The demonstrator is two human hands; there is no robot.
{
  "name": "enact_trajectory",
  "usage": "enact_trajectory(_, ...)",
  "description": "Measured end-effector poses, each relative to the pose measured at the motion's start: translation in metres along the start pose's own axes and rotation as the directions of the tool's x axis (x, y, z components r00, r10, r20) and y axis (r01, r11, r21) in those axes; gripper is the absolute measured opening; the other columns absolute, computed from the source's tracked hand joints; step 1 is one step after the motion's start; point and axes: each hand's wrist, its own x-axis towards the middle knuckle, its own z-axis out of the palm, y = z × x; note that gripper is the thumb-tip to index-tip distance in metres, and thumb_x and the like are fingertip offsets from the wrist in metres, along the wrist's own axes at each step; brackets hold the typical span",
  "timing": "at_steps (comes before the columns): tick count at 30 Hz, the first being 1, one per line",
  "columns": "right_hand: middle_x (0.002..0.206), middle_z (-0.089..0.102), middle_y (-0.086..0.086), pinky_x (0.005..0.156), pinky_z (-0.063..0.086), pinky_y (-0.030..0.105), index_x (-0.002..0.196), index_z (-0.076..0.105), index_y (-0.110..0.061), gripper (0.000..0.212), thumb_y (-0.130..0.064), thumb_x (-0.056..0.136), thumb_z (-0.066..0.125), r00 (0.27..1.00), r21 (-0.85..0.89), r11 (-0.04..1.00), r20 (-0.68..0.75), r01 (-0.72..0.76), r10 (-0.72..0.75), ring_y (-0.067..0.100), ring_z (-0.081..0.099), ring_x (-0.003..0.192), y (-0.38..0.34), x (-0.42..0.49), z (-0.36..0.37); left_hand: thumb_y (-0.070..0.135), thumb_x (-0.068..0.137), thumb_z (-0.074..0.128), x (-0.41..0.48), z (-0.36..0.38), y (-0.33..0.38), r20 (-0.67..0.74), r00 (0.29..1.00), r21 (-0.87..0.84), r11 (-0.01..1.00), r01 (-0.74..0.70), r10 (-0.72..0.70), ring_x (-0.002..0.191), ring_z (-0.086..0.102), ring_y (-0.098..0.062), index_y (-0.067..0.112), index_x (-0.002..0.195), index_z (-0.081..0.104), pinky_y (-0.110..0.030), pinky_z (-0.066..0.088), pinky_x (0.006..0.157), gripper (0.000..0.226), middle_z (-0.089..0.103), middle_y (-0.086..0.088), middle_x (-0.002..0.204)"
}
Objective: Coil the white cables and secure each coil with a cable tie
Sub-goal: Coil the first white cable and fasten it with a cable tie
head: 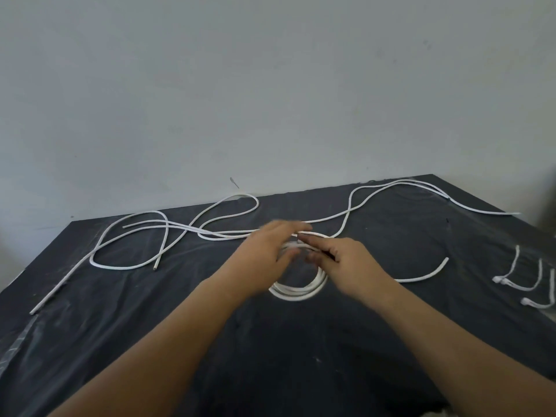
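A coil of white cable [296, 291] lies in the middle of the black table [301, 356]. Both hands are over its far side. My left hand [266, 254] is blurred, fingers spread over the coil's top. My right hand [340, 255] pinches the cable at the coil's far rim. A loose tail [427, 273] of cable curves away to the right of the coil. Long uncoiled white cables [168, 233] sprawl across the back of the table, from the left edge to the far right [421, 185]. White cable ties [523, 279] lie at the right edge.
A grey wall [270, 85] rises straight behind the table's back edge. One cable end [45, 302] reaches the table's left edge. The black cover is wrinkled, with a shiny strip at the front left [18, 341].
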Motion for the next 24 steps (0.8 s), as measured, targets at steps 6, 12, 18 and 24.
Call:
enact_trajectory(6,0.083,0.067,-0.018,0.067,0.038,0.006,0.116,0.066,-0.037,0.027,-0.024,0.094,0.057,0.999,-0.061,0.998,-0.038,-0.029,0.026,-0.010,0.059,0.077,0.015,-0.018,-0.023,0.012,0.089,0.060,0.009,0.033,0.021,-0.035,0.999,-0.088,0.996,0.010,-0.013,0.090,0.057,0.004,0.025,0.108,0.069,-0.004,0.037,0.081,0.024,0.065,0.020,0.094)
enact_trajectory(12,0.113,0.070,-0.006,0.082,0.044,0.012,0.132,0.057,-0.025,0.038,-0.026,0.094,0.058,0.997,-0.151,0.987,-0.073,-0.051,0.041,0.004,0.063,0.098,0.037,-0.034,-0.056,0.017,0.094,0.056,0.025,0.069,0.048,0.154,0.942,-0.561,0.758,0.333,-0.300,0.059,0.059,-0.012,0.014,0.089,0.062,-0.026,0.050,0.061,0.009,0.069,-0.004,0.072)
enact_trajectory(18,0.101,0.071,-0.009,0.072,0.042,0.010,0.122,0.053,-0.025,0.032,-0.028,0.091,0.062,0.982,-0.091,0.984,-0.127,-0.152,0.140,-0.003,0.062,0.084,0.062,-0.055,-0.086,0.014,0.097,0.051,0.044,0.111,0.077,0.193,0.925,-0.685,0.629,0.366,-0.328,0.046,0.040,-0.012,0.005,0.084,0.052,-0.026,0.037,0.046,0.016,0.051,-0.005,0.059)
enact_trajectory(24,0.099,0.066,-0.001,0.081,0.044,0.020,0.109,0.065,-0.017,0.024,-0.031,0.091,0.060,0.853,-0.129,0.919,-0.437,-0.373,0.285,0.014,0.062,0.092,0.116,-0.089,-0.134,0.016,0.097,0.050,0.061,0.150,0.092,0.235,0.893,-0.734,0.532,0.423,-0.385,0.044,0.037,-0.009,0.009,0.079,0.050,-0.025,0.034,0.043,0.020,0.050,-0.002,0.058)
